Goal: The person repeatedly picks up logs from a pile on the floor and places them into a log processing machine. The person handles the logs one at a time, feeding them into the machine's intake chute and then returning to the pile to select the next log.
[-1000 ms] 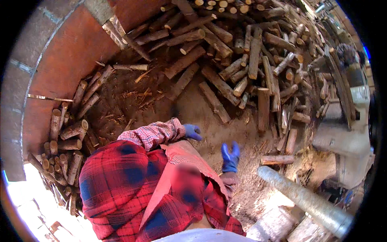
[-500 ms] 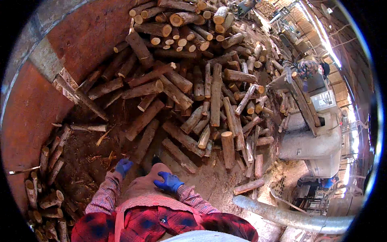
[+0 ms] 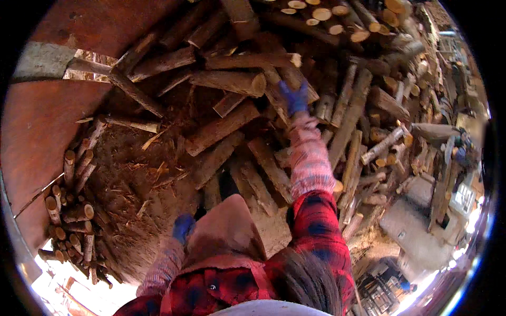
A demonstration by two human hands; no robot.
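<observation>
Under splayed right grip (image 3: 294,98) — log (image 3: 274,99), contact unclear; left grip (image 3: 183,228) — state unclear.

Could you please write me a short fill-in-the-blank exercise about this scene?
1. The right hand is stretched out to a pile of bark-covered ____.
2. The left hand is close beside the ____ worn over the checked shirt.
3. The gloves on both hands are coloured ____.
4. The bright colour in the checked shirt is ____.

Missing words: logs; apron; blue; red.
</observation>
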